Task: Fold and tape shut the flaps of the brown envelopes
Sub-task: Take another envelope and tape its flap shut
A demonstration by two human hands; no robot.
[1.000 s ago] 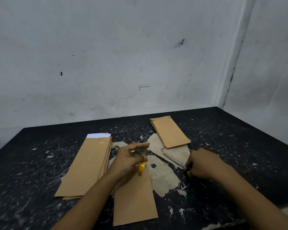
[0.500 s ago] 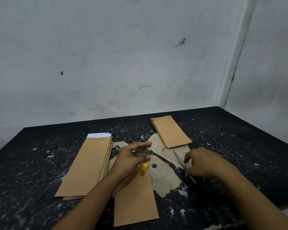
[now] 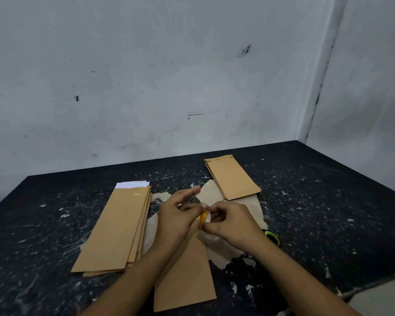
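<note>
- Tape is the weak point: your left hand (image 3: 176, 221) holds the small yellow tape roll (image 3: 203, 217) between thumb and curled fingers, forefinger stretched out past it, and your right hand (image 3: 230, 225) pinches at the roll's near side — likely drawing out the free end, though the strip itself is too faint to make out.
- If that clear strip curls back, it may stick to your fingertips or to itself before it reaches the flap.
- Pull too hard and the roll could slip out from your left fingers onto the counter (image 3: 328, 201).
- The envelope in hand (image 3: 185, 279) lies flat just below your fingers, its far end hidden under them; I cannot tell whether its flap is folded. Nothing pins it, so a tug of tape could skew it and seal the flap crooked.
- Scissors (image 3: 271, 237) sit half hidden beside your right wrist — a careless elbow may knock them.
- Containers: the stack left of your fingers (image 3: 116, 229) shows white paper (image 3: 131, 184) poking out of its far end, so those envelopes look filled and open.
- The smaller pile beyond your fingers (image 3: 233, 177) looks closed; what is inside cannot be seen.
</note>
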